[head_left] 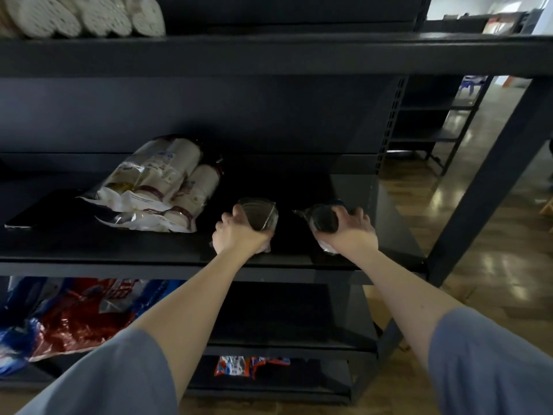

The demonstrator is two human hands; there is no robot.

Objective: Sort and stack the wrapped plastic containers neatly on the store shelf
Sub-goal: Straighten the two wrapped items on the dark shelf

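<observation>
Both hands reach onto the dark middle shelf point(119, 250). My left hand point(236, 235) grips a clear wrapped plastic container point(263, 215) that lies on its side, its round mouth facing me. To its right, my right hand point(348, 232) grips a second wrapped clear container point(321, 218), also lying sideways, with its wrapper's loose end pointing left. The two containers sit apart, near the shelf's front right. Whether they rest on the shelf or hover just above it is unclear.
Wrapped packs of white paper cups point(161, 184) lie left of my hands, beside a flat dark item point(39, 209). White round goods point(80, 15) fill the top shelf. Red and blue bags point(68, 319) sit below. A shelf upright point(389, 127) stands right, wooden floor point(493, 235) beyond.
</observation>
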